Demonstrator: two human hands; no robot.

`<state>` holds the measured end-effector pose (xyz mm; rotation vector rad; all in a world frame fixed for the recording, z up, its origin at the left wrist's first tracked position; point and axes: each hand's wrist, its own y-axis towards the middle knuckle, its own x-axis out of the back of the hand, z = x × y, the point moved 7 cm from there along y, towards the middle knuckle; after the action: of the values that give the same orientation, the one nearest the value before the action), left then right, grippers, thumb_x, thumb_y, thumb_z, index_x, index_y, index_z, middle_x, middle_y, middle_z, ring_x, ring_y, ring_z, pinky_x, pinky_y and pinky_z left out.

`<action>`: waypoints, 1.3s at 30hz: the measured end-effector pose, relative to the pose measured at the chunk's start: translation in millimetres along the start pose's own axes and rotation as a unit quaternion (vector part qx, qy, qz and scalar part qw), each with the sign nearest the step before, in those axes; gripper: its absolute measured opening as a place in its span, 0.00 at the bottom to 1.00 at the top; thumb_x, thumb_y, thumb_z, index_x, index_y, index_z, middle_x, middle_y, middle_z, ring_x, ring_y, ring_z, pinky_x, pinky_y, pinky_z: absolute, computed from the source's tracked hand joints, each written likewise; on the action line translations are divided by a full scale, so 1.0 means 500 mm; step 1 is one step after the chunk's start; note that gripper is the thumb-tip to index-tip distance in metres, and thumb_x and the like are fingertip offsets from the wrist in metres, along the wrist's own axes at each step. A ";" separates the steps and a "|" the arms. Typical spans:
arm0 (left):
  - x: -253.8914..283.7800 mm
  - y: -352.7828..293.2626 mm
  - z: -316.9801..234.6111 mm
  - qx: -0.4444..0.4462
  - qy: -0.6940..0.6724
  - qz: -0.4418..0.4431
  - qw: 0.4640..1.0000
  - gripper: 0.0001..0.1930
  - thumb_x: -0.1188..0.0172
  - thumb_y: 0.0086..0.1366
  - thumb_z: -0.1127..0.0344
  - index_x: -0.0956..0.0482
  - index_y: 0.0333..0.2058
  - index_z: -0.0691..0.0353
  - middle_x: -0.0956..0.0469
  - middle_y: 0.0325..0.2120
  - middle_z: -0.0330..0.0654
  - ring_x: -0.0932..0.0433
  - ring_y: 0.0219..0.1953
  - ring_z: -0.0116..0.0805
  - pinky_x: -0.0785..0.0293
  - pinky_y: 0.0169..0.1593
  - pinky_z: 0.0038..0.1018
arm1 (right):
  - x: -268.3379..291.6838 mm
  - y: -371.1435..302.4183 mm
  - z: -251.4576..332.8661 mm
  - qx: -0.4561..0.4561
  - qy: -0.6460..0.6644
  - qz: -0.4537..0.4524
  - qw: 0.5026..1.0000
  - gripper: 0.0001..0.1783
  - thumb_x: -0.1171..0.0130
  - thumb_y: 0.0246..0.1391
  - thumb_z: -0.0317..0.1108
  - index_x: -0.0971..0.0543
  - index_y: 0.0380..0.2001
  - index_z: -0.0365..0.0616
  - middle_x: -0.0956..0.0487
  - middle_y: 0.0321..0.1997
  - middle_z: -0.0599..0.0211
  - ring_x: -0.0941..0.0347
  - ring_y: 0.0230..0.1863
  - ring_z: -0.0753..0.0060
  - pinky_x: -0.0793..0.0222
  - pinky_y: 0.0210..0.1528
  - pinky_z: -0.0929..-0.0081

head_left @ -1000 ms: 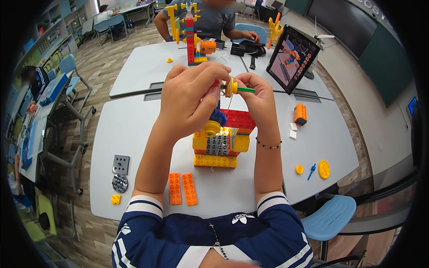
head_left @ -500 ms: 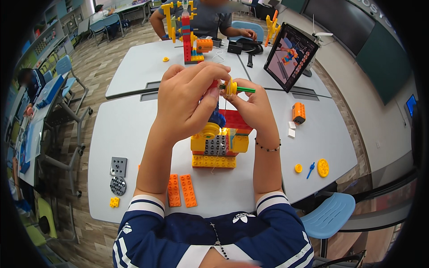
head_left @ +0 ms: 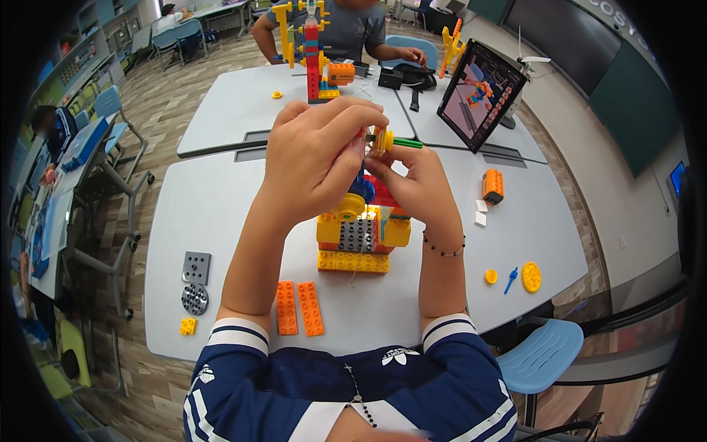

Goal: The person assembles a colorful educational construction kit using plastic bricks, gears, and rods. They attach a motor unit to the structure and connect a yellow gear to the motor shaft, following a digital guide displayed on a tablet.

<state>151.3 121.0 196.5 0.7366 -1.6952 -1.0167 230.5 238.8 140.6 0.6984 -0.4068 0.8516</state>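
**Both hands working a yellow wheel on a green rod above a brick model**

Nearest to me, two orange bricks (head_left: pixel 299 308) are lying side by side on the grey table (head_left: pixel 213 214), just in front of my striped sleeves. To my left a grey square plate (head_left: pixel 196 267), a grey round plate (head_left: pixel 194 299) and a small yellow brick (head_left: pixel 188 325) are resting near the table's edge. To my right a large yellow gear (head_left: pixel 531 277), a small yellow wheel (head_left: pixel 490 276) and a blue pin (head_left: pixel 509 281) are lying close together.

In the middle, the brick model (head_left: pixel 359 234) is standing upright on the table: a yellow base, a dark grey block in front, red and blue parts on top. My forearms are rising on either side of it.

Above the model, my left hand (head_left: pixel 318 162) is curling over the top, its fingers pressed down beside the yellow wheel (head_left: pixel 381 141). My right hand (head_left: pixel 412 184) is coming up from below, its fingertips pinching at the same wheel. The wheel is sitting on the green rod (head_left: pixel 406 144), which is sticking out to the right of my fingers. Whether the left hand is gripping the rod itself, I cannot tell.

Farther off, an orange block (head_left: pixel 493 186) and two white pieces (head_left: pixel 480 212) are lying to the right. Beyond them a tablet (head_left: pixel 482 96) is propped upright. On the next table a tall brick tower (head_left: pixel 313 51) is standing before another person (head_left: pixel 353 29).
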 end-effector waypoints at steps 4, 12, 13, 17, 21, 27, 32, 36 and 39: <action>0.001 0.000 -0.002 0.001 0.005 0.000 1.000 0.10 0.51 0.57 0.71 0.22 0.36 0.54 0.19 0.35 0.33 0.23 0.31 0.29 0.41 0.35 0.28 | 0.006 -0.026 0.039 0.079 -0.125 -0.050 0.988 0.06 0.43 0.52 0.30 0.18 0.28 0.43 0.19 0.28 0.64 0.25 0.29 0.67 0.43 0.57 0.53; -0.006 -0.004 0.002 0.042 0.009 0.064 0.997 0.18 0.56 0.58 0.68 0.22 0.44 0.56 0.20 0.44 0.39 0.23 0.42 0.32 0.39 0.45 0.28 | -0.002 -0.049 0.054 0.116 -0.157 -0.085 0.977 0.06 0.45 0.51 0.28 0.19 0.25 0.45 0.20 0.29 0.67 0.25 0.38 0.65 0.48 0.61 0.46; -0.001 -0.003 -0.003 0.027 0.012 0.048 0.998 0.17 0.54 0.58 0.68 0.22 0.44 0.55 0.21 0.44 0.38 0.22 0.40 0.32 0.39 0.46 0.30 | -0.003 -0.049 0.053 0.113 -0.152 -0.081 0.979 0.06 0.45 0.51 0.28 0.19 0.25 0.45 0.20 0.29 0.67 0.25 0.38 0.65 0.48 0.61 0.46; 0.011 -0.013 -0.010 0.024 0.043 0.026 0.998 0.17 0.50 0.60 0.67 0.24 0.48 0.51 0.24 0.50 0.37 0.22 0.43 0.33 0.45 0.57 0.41 | 0.001 -0.053 0.054 0.125 -0.152 -0.091 0.976 0.05 0.43 0.50 0.31 0.19 0.26 0.45 0.21 0.30 0.66 0.25 0.38 0.63 0.45 0.59 0.47; 0.031 -0.047 -0.008 0.060 0.056 0.004 0.997 0.20 0.49 0.62 0.64 0.28 0.53 0.49 0.31 0.58 0.38 0.30 0.56 0.39 0.57 0.65 0.51 | 0.003 -0.055 0.050 0.121 -0.188 -0.090 0.970 0.06 0.40 0.49 0.34 0.18 0.27 0.45 0.23 0.30 0.65 0.26 0.38 0.62 0.41 0.54 0.52; 0.074 -0.079 0.003 0.084 -0.004 -0.065 0.994 0.22 0.51 0.63 0.60 0.29 0.54 0.58 0.32 0.58 0.45 0.39 0.64 0.42 0.54 0.66 0.38 | 0.066 -0.077 0.042 0.117 -0.203 -0.134 0.963 0.09 0.40 0.49 0.36 0.18 0.29 0.43 0.22 0.31 0.61 0.26 0.38 0.60 0.34 0.46 0.63; 0.105 -0.086 0.002 0.072 -0.010 -0.086 0.994 0.23 0.55 0.64 0.59 0.30 0.54 0.63 0.32 0.58 0.51 0.38 0.64 0.45 0.49 0.66 0.38 | 0.243 -0.158 -0.063 0.037 -0.123 -0.269 0.955 0.11 0.39 0.52 0.37 0.19 0.34 0.41 0.20 0.33 0.60 0.24 0.37 0.67 0.30 0.41 0.72; 0.111 -0.086 0.007 0.071 -0.013 -0.085 0.994 0.23 0.55 0.63 0.58 0.29 0.54 0.61 0.32 0.58 0.50 0.37 0.63 0.45 0.48 0.66 0.39 | 0.384 -0.203 -0.280 -0.172 -0.141 -0.342 0.913 0.15 0.40 0.54 0.40 0.18 0.37 0.39 0.20 0.31 0.64 0.26 0.35 0.75 0.31 0.39 0.77; 0.104 -0.084 0.012 0.075 -0.027 -0.083 0.993 0.23 0.54 0.62 0.59 0.29 0.54 0.60 0.32 0.57 0.49 0.38 0.63 0.44 0.48 0.66 0.39 | 0.420 -0.222 -0.461 -0.316 -0.226 -0.331 0.860 0.27 0.37 0.48 0.51 0.21 0.42 0.38 0.19 0.38 0.56 0.23 0.41 0.64 0.29 0.44 0.70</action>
<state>129.0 59.4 181.0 0.9687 -1.7954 -1.0381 458.2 463.6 55.9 0.3597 -0.7657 -0.1337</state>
